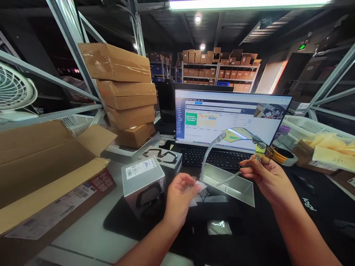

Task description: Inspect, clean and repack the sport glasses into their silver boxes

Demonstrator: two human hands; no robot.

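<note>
A pair of glasses (240, 134) with yellow-tinted lenses and clear temples is raised in front of the monitor. My right hand (266, 175) pinches it near one hinge. My left hand (181, 197) has thumb and fingers closed on a small piece of white tissue (202, 186), close to the tip of one temple. Below the glasses lies an open silver box tray (249, 195), partly behind the other temple. Beside the left hand stands a grey box (142, 177) with a label and a picture of glasses. A small clear plastic packet (219, 227) rests on the black mat.
Behind the hands are a keyboard (188, 157) and a monitor (210, 129). An open carton (55, 199) fills the left side, below a stack of taped cartons (122, 92). A second glasses box (174, 166) sits behind the grey one. White baskets (327, 129) stand right.
</note>
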